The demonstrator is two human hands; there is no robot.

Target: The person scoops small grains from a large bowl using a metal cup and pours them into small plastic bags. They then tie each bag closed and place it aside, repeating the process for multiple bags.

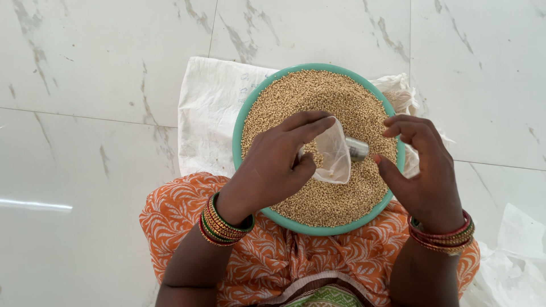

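1. Left hand (273, 167) pinched a small clear plastic pouch (334, 152) over the teal bowl (238, 136) of pale grain (318, 96).
2. Right hand (424, 170) hovered open, grip empty, beside a small metal cup (357, 149) lying on the grain.
3. Bowl rested on lap, over white sack (207, 113) on marble floor (85, 68).

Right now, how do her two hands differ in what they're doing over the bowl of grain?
The left hand pinches a small clear plastic bag between thumb and fingers; the right hand holds nothing, fingers curled and apart. The left hand lies over the grain, the right over the rim of the teal bowl. Both wrists wear bangles.
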